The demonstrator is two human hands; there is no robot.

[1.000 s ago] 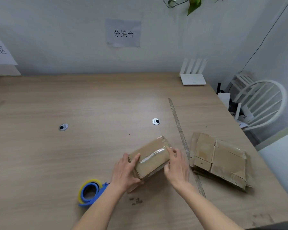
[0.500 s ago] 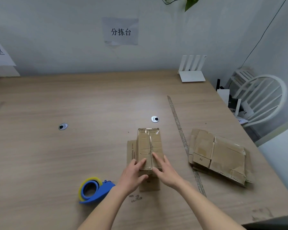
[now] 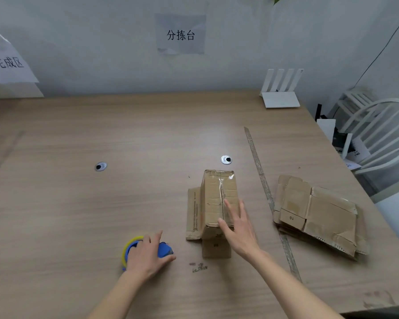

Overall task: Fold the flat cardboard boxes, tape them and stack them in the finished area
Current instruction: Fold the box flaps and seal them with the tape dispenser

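From the head view, I see my right hand [image 3: 238, 226] lying flat on the folded cardboard box [image 3: 218, 201], with straight, spread fingers pressing on its top near the taped seam; this grip is released, it does not clasp anything. The box stands on the wooden tabletop [image 3: 101, 215], a little right of the middle, with open flaps lying flat at its left side and at the end near me. A strip of clear tape runs along the top of the box.

My left hand [image 3: 148, 256] rests on the blue and yellow tape dispenser [image 3: 164, 249], which lies on the tabletop to the left of the box, apart from it. The fingers bend over the dispenser, so this grip is grasping it.

To the right of the box, beyond a long thin strip [image 3: 263, 192] on the tabletop, lies the pile of flat cardboard boxes [image 3: 318, 212]. At the far edge of the tabletop stands a white router [image 3: 281, 93]. On the wall hang two paper signs, one [image 3: 181, 34] in the middle and one [image 3: 8, 63] at the left. A white chair [image 3: 378, 134] stands at the right side.
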